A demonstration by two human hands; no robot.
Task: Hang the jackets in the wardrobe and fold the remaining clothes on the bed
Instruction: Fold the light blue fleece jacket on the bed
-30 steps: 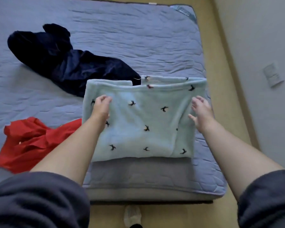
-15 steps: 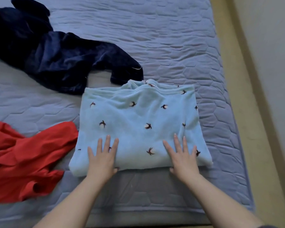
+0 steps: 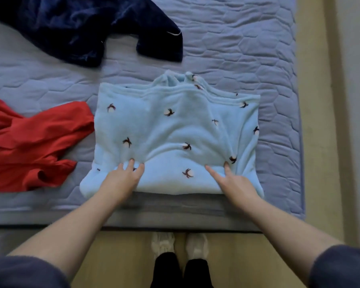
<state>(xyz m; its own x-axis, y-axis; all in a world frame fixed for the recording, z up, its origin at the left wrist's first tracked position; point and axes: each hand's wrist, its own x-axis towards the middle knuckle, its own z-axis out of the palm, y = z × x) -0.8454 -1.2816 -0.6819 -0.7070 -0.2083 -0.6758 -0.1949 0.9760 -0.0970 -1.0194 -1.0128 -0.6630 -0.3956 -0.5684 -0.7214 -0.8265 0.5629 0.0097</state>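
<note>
A light blue fleece garment [image 3: 175, 129] with small dark bird marks lies folded into a rough rectangle near the front edge of the bed [image 3: 258, 48]. My left hand [image 3: 123, 179] rests on its near left part, fingertips pressing into the fleece. On the near right part my right hand [image 3: 233, 181] presses down, index and middle finger spread, its outer fingers hidden in a fold. Creases run up from both sets of fingertips. A dark navy velvety garment [image 3: 81, 28] lies spread out at the back left. A crumpled red garment [image 3: 29, 146] lies at the left, touching the blue one.
The bed has a grey-blue quilted cover. A strip of wooden floor [image 3: 312, 121] and a pale wall run along its right side. My feet in light slippers [image 3: 179, 244] stand on the floor at the bed's front edge.
The view has tilted further down. The blue garment went from held up and open to lying folded. My hands, flat half a second ago, now dig their fingertips in, and the fleece has creased.
</note>
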